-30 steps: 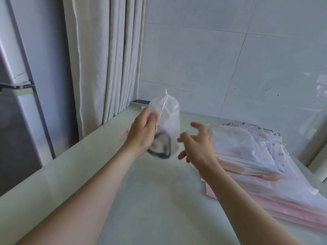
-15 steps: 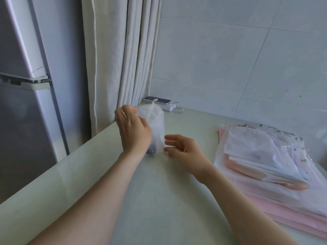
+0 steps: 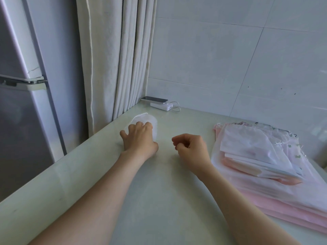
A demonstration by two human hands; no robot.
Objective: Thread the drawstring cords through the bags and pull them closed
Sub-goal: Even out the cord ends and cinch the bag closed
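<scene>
Drawstring bag, small, white and translucent, lies on the table near its left edge, just before the curtain. Its gathered end with the cord loop points away from the person, toward the curtain. Long axis runs roughly near-to-far, its near part hidden under the left hand, whose fingers curl over it. Right hand is apart to the right, fingers curled in, nothing seen in them. Stack of flat bags lies farther right. Phone sits on a power bank by the wall. Fridge stands left.
</scene>
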